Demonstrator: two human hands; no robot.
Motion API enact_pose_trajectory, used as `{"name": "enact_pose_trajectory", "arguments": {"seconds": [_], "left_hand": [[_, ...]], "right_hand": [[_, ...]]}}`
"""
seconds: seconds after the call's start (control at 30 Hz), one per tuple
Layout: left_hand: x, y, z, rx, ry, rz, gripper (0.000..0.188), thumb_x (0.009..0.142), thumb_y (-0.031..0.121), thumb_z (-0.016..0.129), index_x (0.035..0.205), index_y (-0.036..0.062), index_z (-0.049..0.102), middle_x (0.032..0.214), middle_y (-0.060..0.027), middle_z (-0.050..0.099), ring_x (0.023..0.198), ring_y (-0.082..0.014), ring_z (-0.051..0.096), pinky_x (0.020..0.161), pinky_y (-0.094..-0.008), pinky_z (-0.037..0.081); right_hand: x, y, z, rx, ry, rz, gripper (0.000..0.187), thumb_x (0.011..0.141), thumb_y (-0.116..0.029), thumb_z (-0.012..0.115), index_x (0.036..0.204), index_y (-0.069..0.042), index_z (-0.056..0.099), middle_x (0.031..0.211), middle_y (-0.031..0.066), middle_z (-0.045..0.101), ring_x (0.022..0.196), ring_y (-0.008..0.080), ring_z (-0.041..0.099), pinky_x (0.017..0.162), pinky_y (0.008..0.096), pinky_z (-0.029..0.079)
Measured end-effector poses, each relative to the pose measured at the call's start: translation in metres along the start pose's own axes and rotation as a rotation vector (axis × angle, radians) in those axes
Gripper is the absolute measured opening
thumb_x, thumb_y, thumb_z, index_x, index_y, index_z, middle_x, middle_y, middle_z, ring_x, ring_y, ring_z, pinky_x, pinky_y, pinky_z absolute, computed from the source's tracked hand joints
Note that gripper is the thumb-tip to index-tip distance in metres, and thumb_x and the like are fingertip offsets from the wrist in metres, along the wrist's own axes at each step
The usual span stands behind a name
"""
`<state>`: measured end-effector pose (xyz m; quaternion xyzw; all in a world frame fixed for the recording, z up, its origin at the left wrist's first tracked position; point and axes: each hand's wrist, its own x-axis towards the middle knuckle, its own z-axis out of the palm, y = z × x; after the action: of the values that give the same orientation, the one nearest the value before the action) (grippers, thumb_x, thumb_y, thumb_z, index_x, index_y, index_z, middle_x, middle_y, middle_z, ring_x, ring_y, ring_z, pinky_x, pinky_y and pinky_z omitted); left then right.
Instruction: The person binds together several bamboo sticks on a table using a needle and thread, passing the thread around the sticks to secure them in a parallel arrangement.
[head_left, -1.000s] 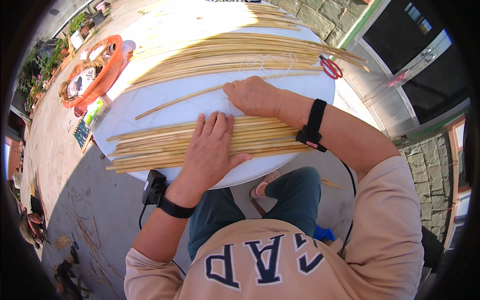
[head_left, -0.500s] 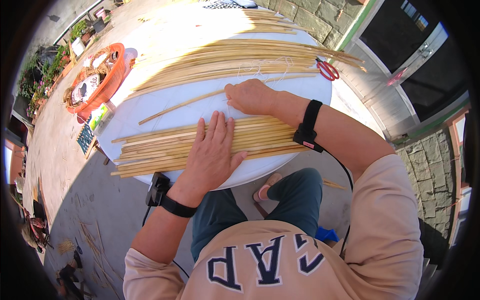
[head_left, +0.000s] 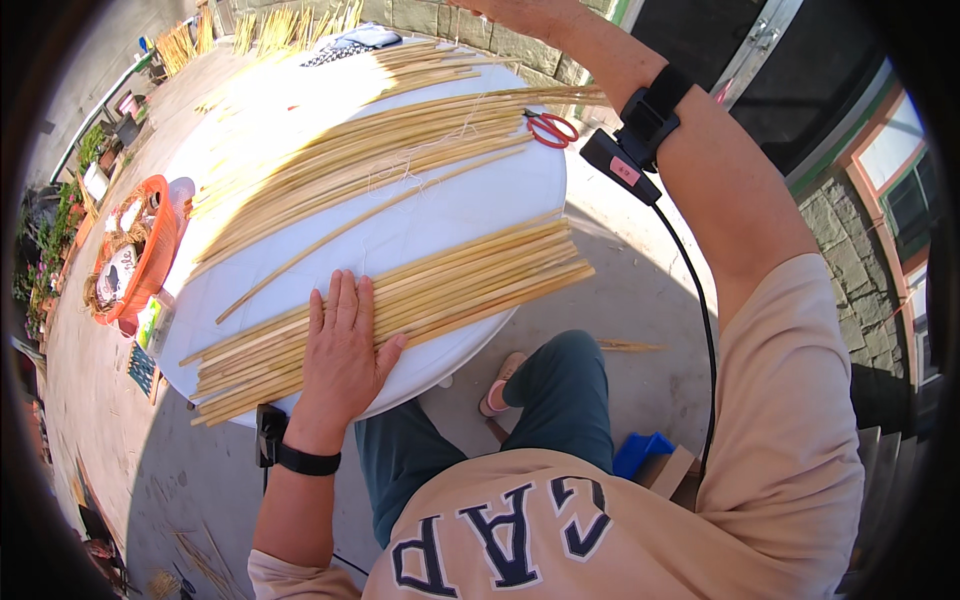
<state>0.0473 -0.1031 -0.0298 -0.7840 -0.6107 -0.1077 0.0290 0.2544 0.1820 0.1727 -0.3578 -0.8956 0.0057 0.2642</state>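
My left hand lies flat, fingers stretched, across a row of straw-coloured reed stalks on the near side of the white round table. A thin thread shows just past its fingertips. My right hand is raised at the top edge, partly cut off; its visible fingers look curled in, and what they hold cannot be made out. A single stalk lies beyond the row, beside a loose tangle of white thread.
Farther back, more long stalks spread over the table. Red-handled scissors rest at its right edge. An orange basin with several things in it stands to the left. A blue object is on the ground by my leg.
My right hand has risen from near the row up to the top edge of the view. My left hand stays flat on the stalks. The view has shifted, so the table sits farther left.
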Motion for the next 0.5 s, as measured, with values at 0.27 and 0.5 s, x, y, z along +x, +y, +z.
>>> {"name": "enact_pose_trajectory", "arguments": {"seconds": [0.27,0.5], "left_hand": [[0.001,0.001,-0.002,0.000,-0.029,-0.010,0.070,0.092,0.034,0.050,0.142,-0.0066,0.026,0.147,-0.0267,0.027,0.139,-0.0369,0.022,0.115,-0.0470,0.012],[0.001,0.002,-0.004,-0.009,-0.036,0.011,0.072,0.091,0.040,0.051,0.141,-0.0076,0.028,0.147,-0.0263,0.028,0.140,-0.0378,0.020,0.115,-0.0489,0.011]], "right_hand": [[-0.181,-0.042,0.061,-0.019,-0.064,-0.105,0.009,0.090,-0.012,0.051,0.096,-0.006,0.055,0.090,0.0090,0.062,0.085,0.0296,0.061,0.069,0.0399,0.049],[-0.278,-0.081,0.128,-0.146,0.154,-0.025,0.023,0.079,-0.009,0.051,0.097,0.005,0.053,0.115,0.0296,0.057,0.116,0.0410,0.053,0.104,0.0488,0.037]]}}
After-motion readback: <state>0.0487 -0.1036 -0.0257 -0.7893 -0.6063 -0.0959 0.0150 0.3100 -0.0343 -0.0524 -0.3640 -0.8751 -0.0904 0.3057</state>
